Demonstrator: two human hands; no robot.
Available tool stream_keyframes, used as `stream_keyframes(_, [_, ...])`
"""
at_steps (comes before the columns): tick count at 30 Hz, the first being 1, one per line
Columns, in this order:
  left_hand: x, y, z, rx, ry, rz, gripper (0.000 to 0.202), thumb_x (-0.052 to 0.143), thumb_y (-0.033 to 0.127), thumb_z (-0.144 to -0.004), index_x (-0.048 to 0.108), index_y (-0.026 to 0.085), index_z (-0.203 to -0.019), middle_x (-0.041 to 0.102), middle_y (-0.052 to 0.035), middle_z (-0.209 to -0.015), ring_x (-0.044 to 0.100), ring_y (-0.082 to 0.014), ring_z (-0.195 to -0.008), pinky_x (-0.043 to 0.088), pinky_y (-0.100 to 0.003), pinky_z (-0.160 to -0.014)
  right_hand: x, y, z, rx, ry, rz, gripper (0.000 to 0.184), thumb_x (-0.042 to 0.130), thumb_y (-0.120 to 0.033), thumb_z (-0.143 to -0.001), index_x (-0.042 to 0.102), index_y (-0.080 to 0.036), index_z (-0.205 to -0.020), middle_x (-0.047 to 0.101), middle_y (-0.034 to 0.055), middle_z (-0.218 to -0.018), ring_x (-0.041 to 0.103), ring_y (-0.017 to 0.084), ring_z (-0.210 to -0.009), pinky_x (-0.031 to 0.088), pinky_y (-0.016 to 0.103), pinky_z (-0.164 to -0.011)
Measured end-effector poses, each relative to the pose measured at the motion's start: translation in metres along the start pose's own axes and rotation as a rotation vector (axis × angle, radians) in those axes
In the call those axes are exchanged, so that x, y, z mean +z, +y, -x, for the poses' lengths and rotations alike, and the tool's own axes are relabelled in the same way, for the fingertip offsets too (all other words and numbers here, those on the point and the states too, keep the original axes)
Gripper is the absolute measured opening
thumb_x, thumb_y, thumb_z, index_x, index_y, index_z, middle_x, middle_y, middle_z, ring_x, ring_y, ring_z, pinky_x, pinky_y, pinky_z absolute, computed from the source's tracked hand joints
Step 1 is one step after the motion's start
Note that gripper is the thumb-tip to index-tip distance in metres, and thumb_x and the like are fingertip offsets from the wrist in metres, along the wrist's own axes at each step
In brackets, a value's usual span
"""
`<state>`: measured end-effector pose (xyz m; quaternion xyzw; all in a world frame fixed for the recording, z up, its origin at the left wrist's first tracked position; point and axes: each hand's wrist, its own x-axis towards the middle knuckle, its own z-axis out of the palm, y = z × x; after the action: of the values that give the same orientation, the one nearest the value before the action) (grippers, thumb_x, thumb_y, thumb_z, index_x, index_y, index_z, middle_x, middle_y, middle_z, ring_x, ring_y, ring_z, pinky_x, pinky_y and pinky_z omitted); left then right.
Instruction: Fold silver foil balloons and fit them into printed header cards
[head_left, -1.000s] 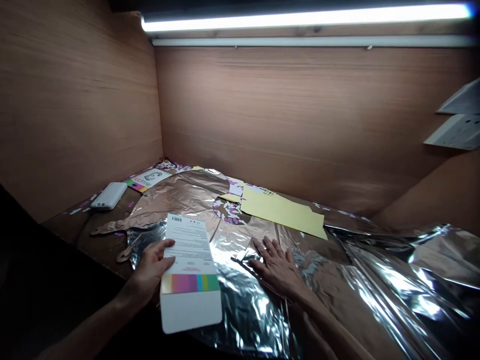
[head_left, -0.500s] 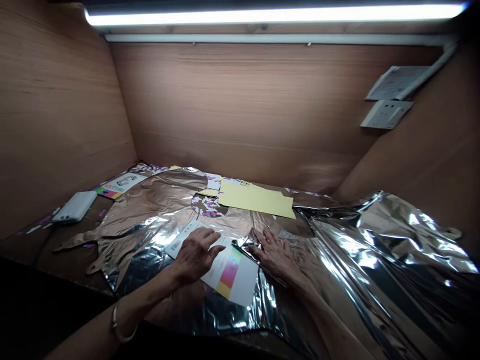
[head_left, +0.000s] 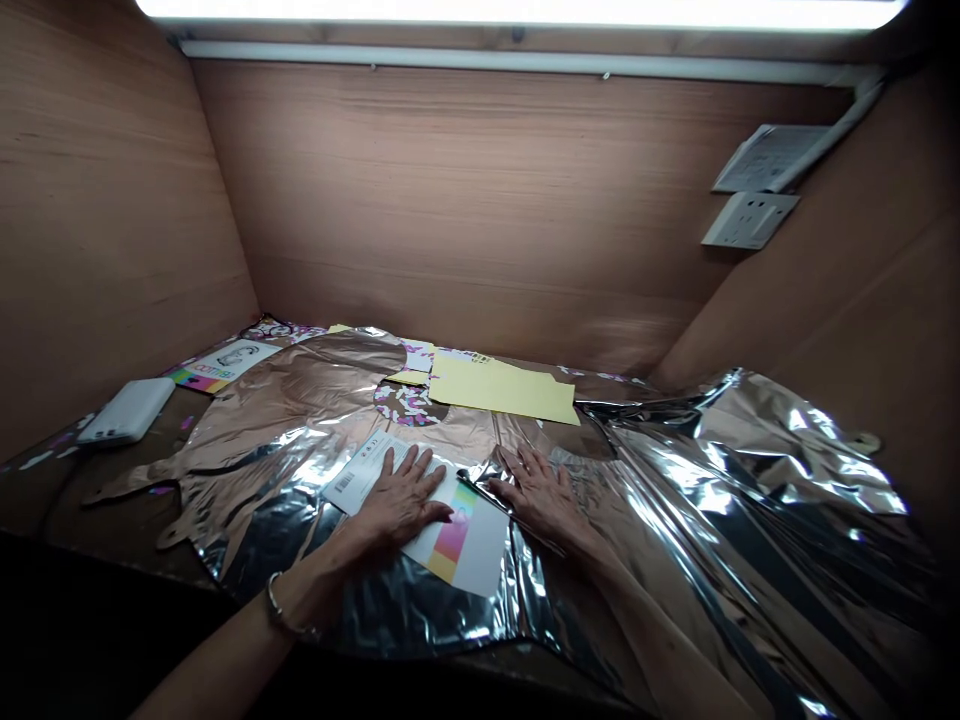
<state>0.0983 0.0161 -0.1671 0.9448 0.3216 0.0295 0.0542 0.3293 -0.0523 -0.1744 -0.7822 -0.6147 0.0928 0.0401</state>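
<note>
A large flat piece of shiny foil film point(head_left: 277, 500) covers much of the table, and a printed white card point(head_left: 480, 540) with a rainbow strip and a barcode lies on it. Flat on the card, fingers spread, rests my left hand point(head_left: 401, 500). My right hand point(head_left: 544, 495) presses palm-down on the foil beside the card's right part, its fingers stretched out. A fold of foil under that hand overlaps the card's upper right edge. Both hands hold nothing that I can see.
Yellow paper point(head_left: 502, 388) lies behind the hands. At the left are a white power bank-like box point(head_left: 127, 410) and another printed card point(head_left: 225, 362). More crumpled foil point(head_left: 780, 430) spreads to the right. Wooden walls enclose the table; a socket point(head_left: 750, 220) is mounted at right.
My left hand has flattened from a curled, raised pose onto the card, fingers now spread. My right hand stays pressed on the foil. The whole view has shifted slightly.
</note>
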Motion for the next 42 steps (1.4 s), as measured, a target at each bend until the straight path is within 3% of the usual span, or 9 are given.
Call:
stream_keyframes(12, [-0.006, 0.002, -0.002, -0.047, -0.050, 0.008, 0.067, 0.023, 0.063, -0.085, 0.033, 0.022, -0.136, 0.022, -0.0114, -0.145, 0.012, -0.0323, -0.134, 0.007, -0.056, -0.104, -0.011, -0.007, 0.004, 0.010, -0.013, -0.003, 0.063, 0.029, -0.061, -0.086, 0.019, -0.031, -0.140, 0.013, 0.0048, -0.147, 0.006, 0.025, -0.134, 0.003, 0.051, -0.103])
stream_keyframes(25, [-0.001, -0.004, -0.006, -0.044, -0.023, 0.022, 0.063, 0.029, 0.061, -0.086, 0.032, 0.023, -0.136, 0.021, -0.0091, -0.145, 0.011, -0.0312, -0.134, 0.007, -0.057, -0.104, -0.015, -0.005, 0.005, -0.015, 0.010, -0.076, 0.066, 0.031, -0.066, -0.084, 0.020, -0.032, -0.139, 0.012, 0.0035, -0.148, 0.004, 0.024, -0.134, -0.002, 0.048, -0.104])
stream_keyframes(35, [-0.014, 0.002, -0.004, -0.070, -0.072, 0.025, 0.063, 0.031, 0.059, -0.085, 0.032, 0.022, -0.136, 0.020, -0.0087, -0.144, 0.011, -0.0317, -0.134, 0.007, -0.057, -0.104, -0.019, -0.008, 0.005, -0.021, -0.007, -0.096, 0.067, 0.029, -0.066, -0.084, 0.019, -0.030, -0.140, 0.012, 0.0052, -0.148, 0.004, 0.026, -0.134, -0.003, 0.049, -0.104])
stream_keyframes(42, [-0.007, -0.002, -0.005, -0.059, -0.048, 0.037, 0.064, 0.028, 0.062, -0.085, 0.032, 0.023, -0.136, 0.020, -0.0088, -0.144, 0.011, -0.0319, -0.134, 0.007, -0.058, -0.104, -0.016, -0.007, 0.005, -0.028, -0.010, -0.088, 0.065, 0.029, -0.064, -0.085, 0.018, -0.031, -0.140, 0.011, 0.0041, -0.148, 0.004, 0.026, -0.134, -0.002, 0.051, -0.104])
